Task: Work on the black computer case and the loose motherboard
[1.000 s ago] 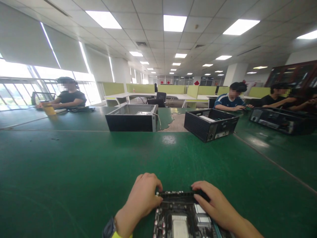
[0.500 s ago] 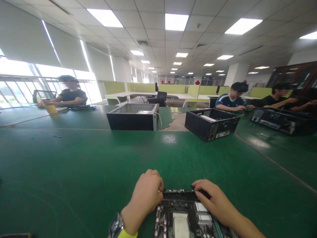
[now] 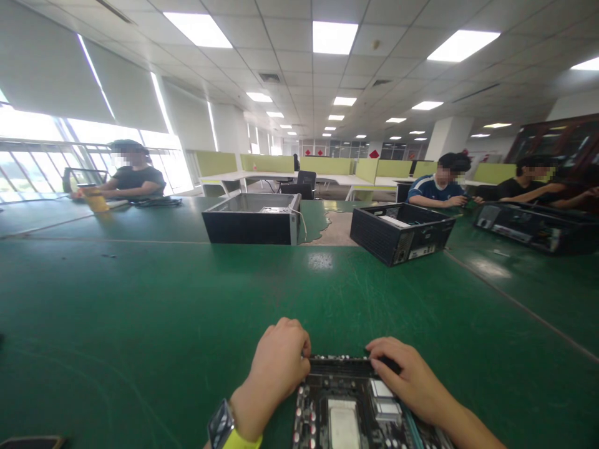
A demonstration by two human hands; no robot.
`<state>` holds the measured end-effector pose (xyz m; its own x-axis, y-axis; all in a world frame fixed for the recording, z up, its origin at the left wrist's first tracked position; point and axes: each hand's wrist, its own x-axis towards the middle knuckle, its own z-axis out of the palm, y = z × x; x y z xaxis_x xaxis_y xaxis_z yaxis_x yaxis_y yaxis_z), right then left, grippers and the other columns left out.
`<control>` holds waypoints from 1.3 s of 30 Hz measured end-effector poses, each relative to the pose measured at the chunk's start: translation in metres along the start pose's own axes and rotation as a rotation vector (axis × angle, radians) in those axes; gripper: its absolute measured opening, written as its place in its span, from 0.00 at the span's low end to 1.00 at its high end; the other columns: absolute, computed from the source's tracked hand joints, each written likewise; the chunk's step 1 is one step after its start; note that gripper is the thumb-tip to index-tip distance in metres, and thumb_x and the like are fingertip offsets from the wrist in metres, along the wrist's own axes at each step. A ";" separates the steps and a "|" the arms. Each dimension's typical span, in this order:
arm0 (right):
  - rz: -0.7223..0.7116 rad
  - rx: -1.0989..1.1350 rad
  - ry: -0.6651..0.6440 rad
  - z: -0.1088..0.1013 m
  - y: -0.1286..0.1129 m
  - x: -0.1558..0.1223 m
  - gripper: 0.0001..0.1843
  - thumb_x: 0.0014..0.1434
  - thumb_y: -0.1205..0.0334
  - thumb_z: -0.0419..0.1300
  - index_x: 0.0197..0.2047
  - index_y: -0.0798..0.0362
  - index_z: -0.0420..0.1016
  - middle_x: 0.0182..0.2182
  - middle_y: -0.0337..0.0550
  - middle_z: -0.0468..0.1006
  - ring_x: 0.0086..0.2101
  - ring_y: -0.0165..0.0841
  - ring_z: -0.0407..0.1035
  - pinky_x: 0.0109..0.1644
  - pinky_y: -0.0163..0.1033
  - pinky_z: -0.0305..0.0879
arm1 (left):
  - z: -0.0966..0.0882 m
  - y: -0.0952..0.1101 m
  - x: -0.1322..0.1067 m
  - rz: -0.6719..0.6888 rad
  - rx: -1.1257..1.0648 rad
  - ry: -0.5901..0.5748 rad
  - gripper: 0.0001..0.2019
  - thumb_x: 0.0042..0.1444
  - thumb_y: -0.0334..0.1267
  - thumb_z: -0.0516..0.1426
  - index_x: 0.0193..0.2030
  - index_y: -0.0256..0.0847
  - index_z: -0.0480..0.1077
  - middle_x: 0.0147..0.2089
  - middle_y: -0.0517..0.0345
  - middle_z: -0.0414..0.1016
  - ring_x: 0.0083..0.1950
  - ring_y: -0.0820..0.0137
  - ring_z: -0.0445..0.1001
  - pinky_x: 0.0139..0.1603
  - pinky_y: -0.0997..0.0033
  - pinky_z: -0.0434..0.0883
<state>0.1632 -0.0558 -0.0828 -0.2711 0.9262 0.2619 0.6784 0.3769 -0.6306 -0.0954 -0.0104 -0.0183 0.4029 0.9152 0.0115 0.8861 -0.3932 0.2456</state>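
Note:
A dark computer motherboard (image 3: 322,390) lies on the green table at the bottom of the view, its near part cut off by the frame. A pale square block sits in its middle, silver heatsinks (image 3: 384,399) are to the right, and long black slots (image 3: 339,366) run along the far edge. My left hand (image 3: 282,355) has its fingers curled down at the far left corner, fingertips mostly hidden. At the far right corner, my right hand (image 3: 405,374) holds the slot end between thumb and bent fingers.
Beyond stand open computer cases, one at centre (image 3: 253,227) and one to its right (image 3: 397,234), with another dark case (image 3: 528,227) far right. Several people sit around the table. A cup of amber drink (image 3: 96,198) stands far left. A dark object (image 3: 32,443) lies near left.
Both hands stay at the motherboard's far corners with almost the same grip. The whole view has shifted very slightly.

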 end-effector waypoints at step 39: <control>0.050 0.017 -0.023 0.000 -0.004 0.003 0.11 0.63 0.57 0.51 0.38 0.51 0.73 0.38 0.44 0.77 0.41 0.35 0.68 0.49 0.41 0.62 | 0.003 0.001 -0.002 0.011 0.000 -0.042 0.13 0.46 0.31 0.51 0.32 0.46 0.76 0.37 0.56 0.78 0.42 0.63 0.74 0.41 0.66 0.67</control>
<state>0.1601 -0.0540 -0.0793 -0.2524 0.9439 0.2130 0.6798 0.3296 -0.6551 -0.0946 -0.0128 -0.0209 0.4219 0.9063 -0.0265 0.8815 -0.4032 0.2459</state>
